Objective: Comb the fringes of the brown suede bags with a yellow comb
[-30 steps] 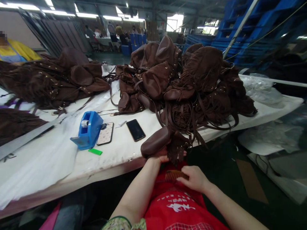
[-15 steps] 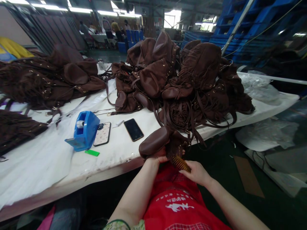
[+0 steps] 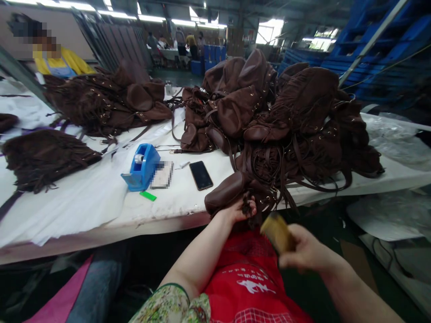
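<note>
My left hand (image 3: pixel 239 209) is closed on the dark fringe of a brown suede bag (image 3: pixel 226 190) that hangs over the table's front edge. My right hand (image 3: pixel 305 253) is closed on a wooden comb (image 3: pixel 277 232), blurred by motion, held a little to the right of and below the fringe, apart from it. Behind the bag rises a big pile of brown fringed bags (image 3: pixel 286 116) with many loose straps. A red apron (image 3: pixel 249 278) covers my lap.
On the white table (image 3: pixel 101 202) lie a blue tape dispenser (image 3: pixel 142 167), a green strip (image 3: pixel 148 196), a black phone (image 3: pixel 200 175) and a second phone (image 3: pixel 162 175). More brown bags (image 3: pixel 104 101) and a fringed piece (image 3: pixel 43 157) lie left. A person in yellow (image 3: pixel 60 63) stands far left. Plastic sheets (image 3: pixel 387 215) are right.
My right hand has pulled the comb down and right, away from the fringe. My left hand has tightened on the fringe. The view has swung left.
</note>
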Demonstrator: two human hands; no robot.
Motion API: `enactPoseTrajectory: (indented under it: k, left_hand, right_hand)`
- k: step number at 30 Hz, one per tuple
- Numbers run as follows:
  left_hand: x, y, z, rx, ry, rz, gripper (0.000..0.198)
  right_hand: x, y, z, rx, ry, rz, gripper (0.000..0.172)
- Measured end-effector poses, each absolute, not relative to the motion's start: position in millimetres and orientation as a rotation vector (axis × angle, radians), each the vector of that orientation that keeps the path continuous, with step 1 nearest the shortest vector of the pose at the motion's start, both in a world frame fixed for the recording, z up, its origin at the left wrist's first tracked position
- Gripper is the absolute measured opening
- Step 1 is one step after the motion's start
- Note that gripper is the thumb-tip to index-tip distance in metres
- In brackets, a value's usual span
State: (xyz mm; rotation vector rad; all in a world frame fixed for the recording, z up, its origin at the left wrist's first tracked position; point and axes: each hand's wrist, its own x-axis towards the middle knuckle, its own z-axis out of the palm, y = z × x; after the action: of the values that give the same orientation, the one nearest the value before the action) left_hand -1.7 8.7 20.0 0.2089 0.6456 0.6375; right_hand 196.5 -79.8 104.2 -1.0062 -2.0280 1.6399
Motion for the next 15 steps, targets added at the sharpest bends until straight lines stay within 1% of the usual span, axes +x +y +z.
enactPoseTrajectory:
  k: [2,3,4,5,6,7,9,10,11,13,15]
  left_hand:
    - [4.2,3.0,20.8,0.288,0.728,0.650,0.031]
    - [7.5,-1.2,21.5,0.369,0.791,0.661,0.031]
    - [10.7,-6.1,22.7,0.491,0.876,0.668,0.029]
    - [13.3,-11.2,24.7,0.636,0.972,0.669,0.027]
    - [14.9,-16.3,27.6,0.786,1.067,0.664,0.026]
    - [15.0,-21.2,31.5,0.921,1.147,0.656,0.024]
    - [10.3,-30.5,42.7,1.081,1.236,0.661,0.019]
    - [5.5,-35.2,49.7,1.129,1.238,0.691,0.016]
    - [-0.5,-40.4,57.4,1.223,1.241,0.731,0.017]
    - [-14.1,-52.1,72.5,1.475,1.226,0.793,0.020]
    - [-26.4,-64.3,83.6,1.700,1.149,0.752,0.025]
  right_hand:
    - [191.9,-44.8,95.9,-1.310,-1.839,1.015,0.034]
    - [189.4,-26.1,89.1,-1.376,-1.819,0.745,0.035]
    - [186.5,-9.1,81.2,-1.429,-1.826,0.555,0.041]
    - [183.2,5.0,73.0,-1.483,-1.861,0.470,0.047]
    - [179.4,15.3,65.3,-1.538,-1.913,0.457,0.048]
    - [175.6,22.2,59.3,-1.591,-1.963,0.497,0.046]
    - [169.7,29.6,55.4,-1.637,-2.006,0.635,0.031]
    - [168.9,33.0,58.8,-1.629,-1.985,0.672,0.025]
    - [170.0,38.1,66.0,-1.611,-1.938,0.667,0.022]
    - [178.3,56.3,89.7,-1.589,-1.816,0.543,0.024]
    - [192.2,83.7,118.0,-1.661,-1.757,0.341,0.029]
